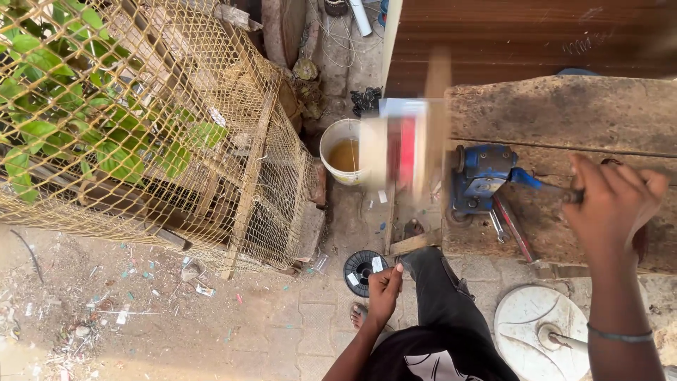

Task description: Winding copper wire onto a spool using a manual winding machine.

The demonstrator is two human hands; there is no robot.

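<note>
Blue vise (482,178), white bucket (340,152), black spool (362,271), yellowish mesh cage (211,120)

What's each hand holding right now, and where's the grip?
The right hand grips the handle end of the blue vise. The left hand is closed; whether it holds anything cannot be told.

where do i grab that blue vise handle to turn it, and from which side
Grip the far end of the handle bar, away from the blue vise, coming from the right over the wooden bench. The bar sticks out sideways there, and the right hand already closes around that end.
</note>
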